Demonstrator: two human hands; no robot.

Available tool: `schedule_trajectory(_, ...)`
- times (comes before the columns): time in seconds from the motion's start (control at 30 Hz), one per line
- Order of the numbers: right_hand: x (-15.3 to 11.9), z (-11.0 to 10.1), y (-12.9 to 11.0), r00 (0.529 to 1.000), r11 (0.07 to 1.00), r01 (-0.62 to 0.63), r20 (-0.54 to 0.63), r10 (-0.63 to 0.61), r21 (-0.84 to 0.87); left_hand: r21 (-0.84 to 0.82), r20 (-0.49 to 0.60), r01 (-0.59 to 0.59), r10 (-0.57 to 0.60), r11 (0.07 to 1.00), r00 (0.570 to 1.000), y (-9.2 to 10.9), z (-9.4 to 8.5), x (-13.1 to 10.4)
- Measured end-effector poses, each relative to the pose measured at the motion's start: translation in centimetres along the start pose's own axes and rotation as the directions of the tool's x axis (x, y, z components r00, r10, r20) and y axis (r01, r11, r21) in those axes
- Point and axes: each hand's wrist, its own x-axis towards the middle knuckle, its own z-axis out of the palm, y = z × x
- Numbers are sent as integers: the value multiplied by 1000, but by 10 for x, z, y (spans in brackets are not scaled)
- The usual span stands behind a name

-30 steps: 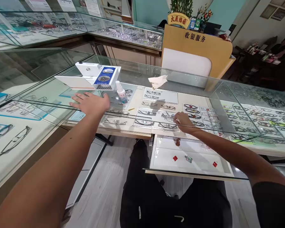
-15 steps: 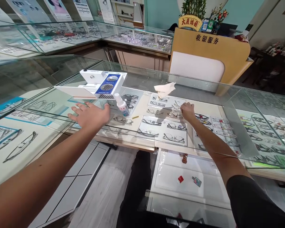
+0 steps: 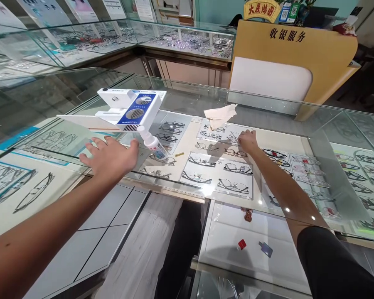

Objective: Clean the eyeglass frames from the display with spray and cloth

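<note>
My left hand [image 3: 110,155] lies on the glass counter top with its fingers spread, holding nothing. Just beyond its fingers stands an opened white and blue box [image 3: 140,110] with its flap toward me. Close to my left thumb is a small white spray bottle [image 3: 152,143], seen at a slant. Farther right, my right hand [image 3: 248,140] rests on the glass with curled fingers; whatever may be inside them is hidden. A crumpled pale cloth [image 3: 220,116] lies beyond and left of that hand. Under the glass sit rows of eyeglasses [image 3: 233,186].
Below the counter, a drawer [image 3: 221,232] stands pulled out, holding a red tag [image 3: 242,244] and a dark card-like tag [image 3: 265,249]. A short yellow strip [image 3: 180,154] is near the bottle. Behind the showcase stands a wooden cashier desk [image 3: 327,50]; more glass display cases [image 3: 187,39] line the back.
The view has tipped slightly downward and shifted. My left hand stays spread beside the box, and my right hand stays curled at about the same spot.
</note>
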Motion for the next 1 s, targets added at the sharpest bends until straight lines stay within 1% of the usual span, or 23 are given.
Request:
schedule_trajectory(0.13, 1, 4, -1, 1000, 1000, -8, 2, 8, 9, 10, 24, 13, -13, 1000, 1000, 4, -5, -3)
schedule_trajectory(0.23, 1, 4, -1, 1000, 1000, -10, 2, 10, 10, 12, 28, 17, -17, 1000, 999, 6, -7, -4)
schedule_trajectory(0.5, -2, -6, 3, 999, 999, -39, 2, 39, -6, 10, 12, 3, -3, 1000, 1000, 2, -2, -2)
schedule_trajectory(0.67, 6, -4, 4, 998, 998, -63, 5, 63, -19, 2, 15, 7, -7, 1000, 1000, 3, -4, -1)
schedule_trajectory(1.0, 22, 7, -4, 998, 998, -51, 21, 52, -29, -35, 12, -11, 12, 999, 1000, 2, -6, -6)
